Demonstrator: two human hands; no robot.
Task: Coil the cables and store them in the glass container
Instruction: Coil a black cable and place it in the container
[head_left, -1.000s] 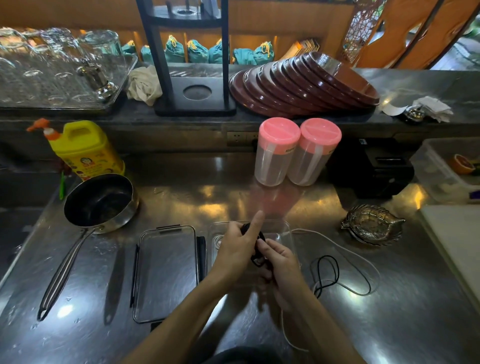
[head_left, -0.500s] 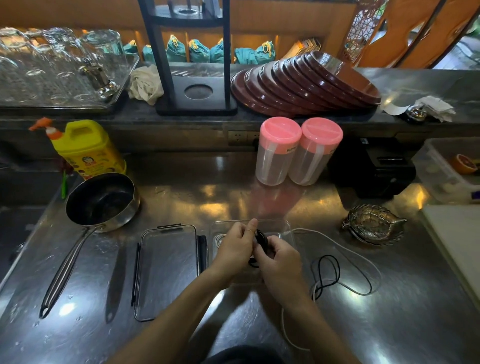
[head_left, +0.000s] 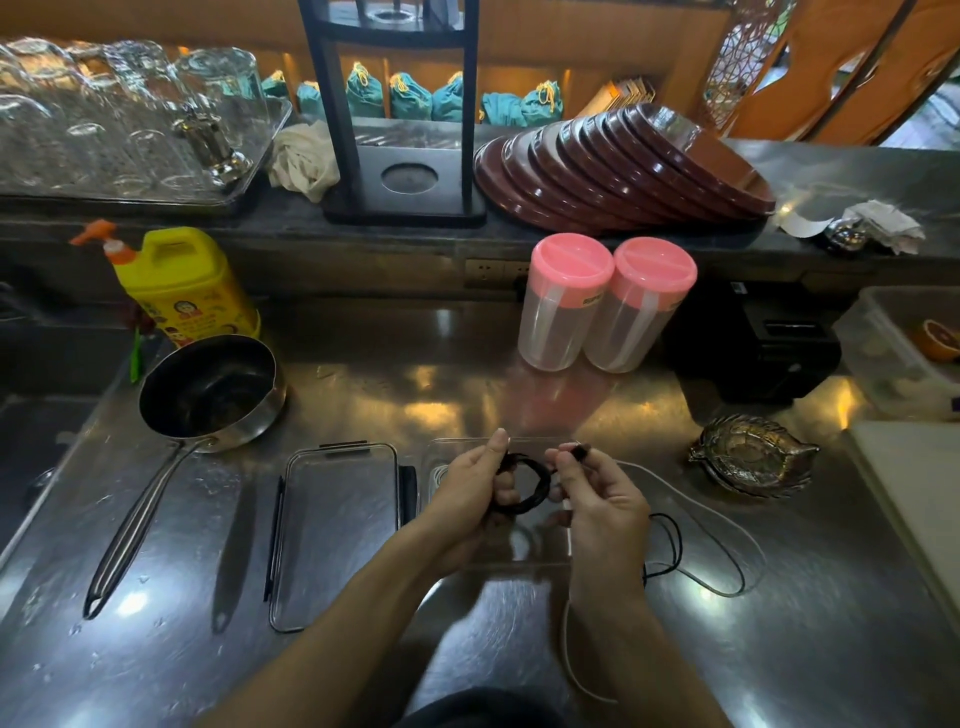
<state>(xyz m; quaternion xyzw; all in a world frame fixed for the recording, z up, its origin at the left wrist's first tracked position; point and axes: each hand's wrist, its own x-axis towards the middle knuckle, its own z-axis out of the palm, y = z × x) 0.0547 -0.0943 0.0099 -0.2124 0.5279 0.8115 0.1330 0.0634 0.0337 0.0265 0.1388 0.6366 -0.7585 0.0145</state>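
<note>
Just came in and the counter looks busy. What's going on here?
A person is coiling a black cable above a clear glass container on the steel counter. The left hand grips the coiled loops while the right hand pinches the cable's end. The container's lid lies beside it, to the left. A white cable lies loose on the counter to the right, not yet coiled.

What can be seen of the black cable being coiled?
The thin black cable is wound into a small round coil held above the clear glass container. The left hand grips the coil's left side; the right hand pinches its dark plug end. More black cable lies looped on the steel counter to the right.
</note>
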